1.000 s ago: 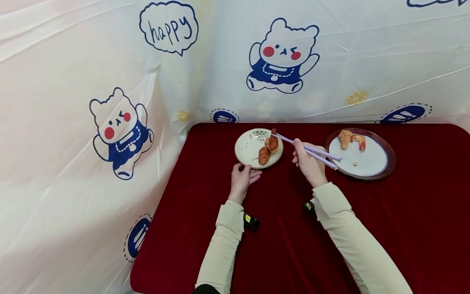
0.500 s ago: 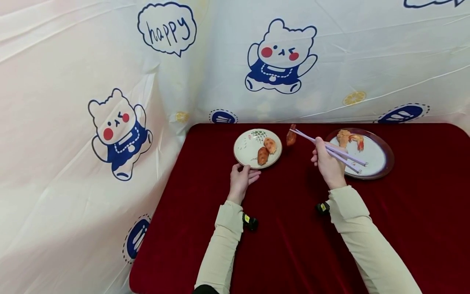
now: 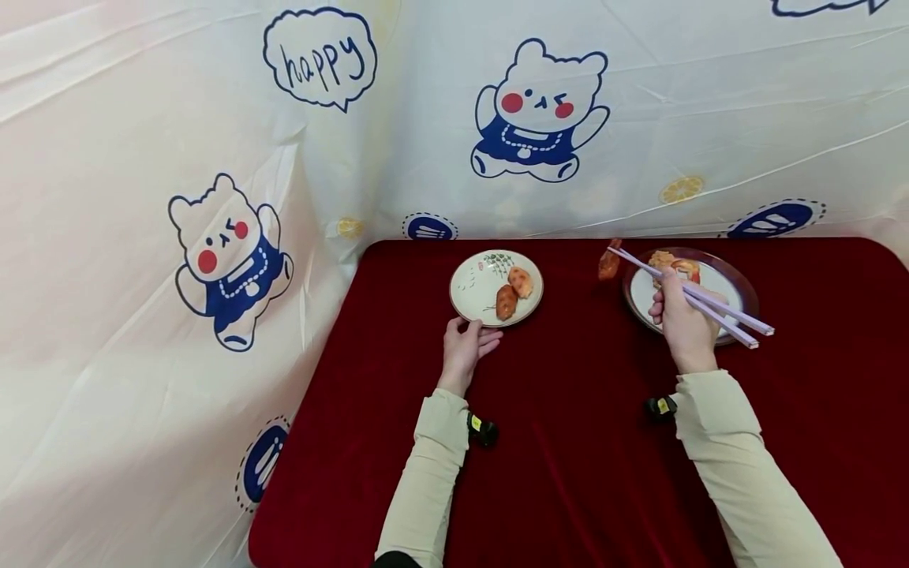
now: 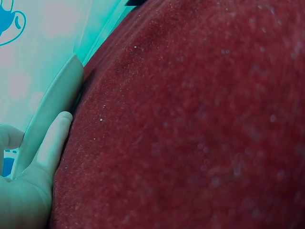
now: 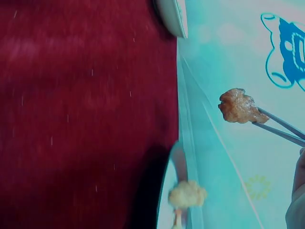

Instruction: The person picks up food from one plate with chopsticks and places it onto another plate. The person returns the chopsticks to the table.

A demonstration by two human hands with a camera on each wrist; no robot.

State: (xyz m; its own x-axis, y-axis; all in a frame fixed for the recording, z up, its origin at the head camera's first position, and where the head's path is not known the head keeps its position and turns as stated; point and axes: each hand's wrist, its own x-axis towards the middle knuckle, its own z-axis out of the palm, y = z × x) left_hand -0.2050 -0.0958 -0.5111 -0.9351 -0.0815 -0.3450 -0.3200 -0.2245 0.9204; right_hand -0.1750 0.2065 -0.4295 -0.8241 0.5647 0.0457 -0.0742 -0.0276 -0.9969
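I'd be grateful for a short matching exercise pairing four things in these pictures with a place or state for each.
Column one
1. Chopsticks
2. Left hand
3. Small plate
4. Dark-rimmed plate

Column two
A. Partly hidden behind the right hand in the head view
B. Pinching a brown piece of food off the table
C. Decorated with a green plant print
D. Touching the near edge of a plate

Right pairs: 1-B, 2-D, 3-C, 4-A.
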